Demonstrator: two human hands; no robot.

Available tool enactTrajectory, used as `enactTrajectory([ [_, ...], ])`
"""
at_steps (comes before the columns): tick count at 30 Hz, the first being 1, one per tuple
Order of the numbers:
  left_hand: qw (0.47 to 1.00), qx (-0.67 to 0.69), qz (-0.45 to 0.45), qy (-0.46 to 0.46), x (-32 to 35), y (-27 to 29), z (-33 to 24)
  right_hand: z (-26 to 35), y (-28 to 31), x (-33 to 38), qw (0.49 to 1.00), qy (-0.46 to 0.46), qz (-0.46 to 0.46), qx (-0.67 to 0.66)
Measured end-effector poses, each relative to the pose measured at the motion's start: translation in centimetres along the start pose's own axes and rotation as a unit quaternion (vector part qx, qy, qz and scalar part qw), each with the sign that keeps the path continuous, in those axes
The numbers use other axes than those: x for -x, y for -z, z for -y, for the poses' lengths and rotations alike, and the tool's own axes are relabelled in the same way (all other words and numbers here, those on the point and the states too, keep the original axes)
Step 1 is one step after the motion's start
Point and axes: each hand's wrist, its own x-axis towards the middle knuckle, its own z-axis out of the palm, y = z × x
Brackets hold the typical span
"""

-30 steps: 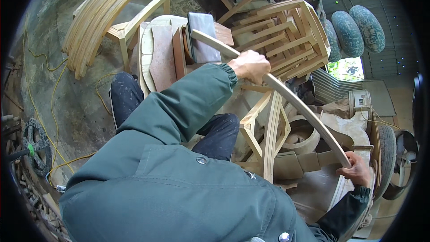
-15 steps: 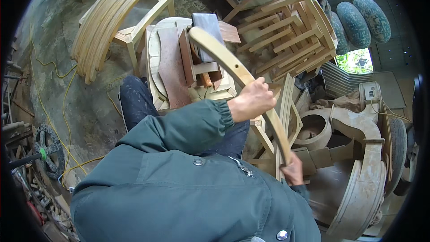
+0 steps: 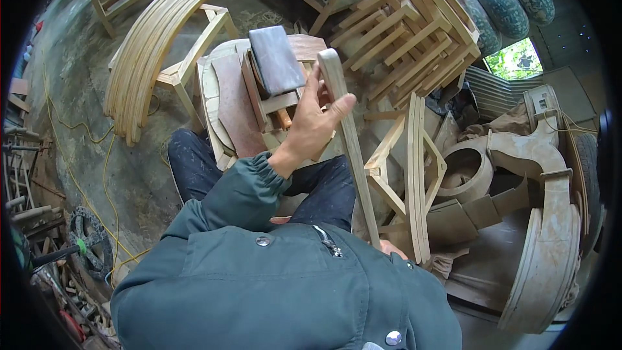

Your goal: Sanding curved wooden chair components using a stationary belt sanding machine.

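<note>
A long, slightly curved wooden piece [image 3: 353,149], rounded at its far end, slants from beside the workbench down to my right side, its narrow edge facing me. Near its far end is my left hand [image 3: 308,120], the thumb laid across the front and the fingers along the left side in a loose hold. My right hand [image 3: 391,248] is at the near end, mostly hidden by the jacket; its fingers look closed round the wood. Just left of the far end sits a grey rectangular block [image 3: 276,58] on a low wooden work stand [image 3: 210,100].
Stacked curved wooden strips [image 3: 152,52] rest on a frame at left. Piled wooden frames [image 3: 414,32] stand at far right, and another slatted frame [image 3: 416,175] is close by my right side. A dusty machine housing [image 3: 554,188] is beyond it. Yellow cord [image 3: 110,188] trails over the floor.
The wooden piece has turned from its broad, holed face to its narrow edge and stands steeper. My left hand has shifted left and towards its far end, loosening its fist.
</note>
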Motion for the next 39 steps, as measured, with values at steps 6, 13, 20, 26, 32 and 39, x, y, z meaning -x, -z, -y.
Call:
enactTrajectory([
  [6, 0.998, -0.060, -0.017, -0.010, 0.6, -1.9, -0.1, -5.2, -1.6, -1.0, 0.996, -0.022, 0.031, -0.084],
  [13, 0.993, -0.114, -0.015, -0.017, 1.4, -4.0, 0.0, -11.1, -1.6, -3.5, 0.995, -0.021, 0.065, -0.079],
  [20, 0.998, -0.063, -0.026, 0.015, 1.3, -3.6, 0.5, -6.1, -1.5, -1.3, 0.989, -0.063, 0.048, -0.129],
  [26, 0.991, -0.101, -0.062, -0.057, -0.3, -2.5, 0.4, -6.7, -1.4, -2.1, 0.994, -0.055, 0.047, -0.078],
  [32, 0.994, -0.001, -0.108, 0.003, -1.6, -1.0, -0.6, -3.7, -0.7, -0.9, 0.996, -0.031, 0.079, 0.001],
  [39, 0.969, 0.207, -0.094, 0.096, -2.3, -0.4, -0.9, -2.5, -1.1, -1.4, 0.988, -0.012, -0.135, 0.079],
])
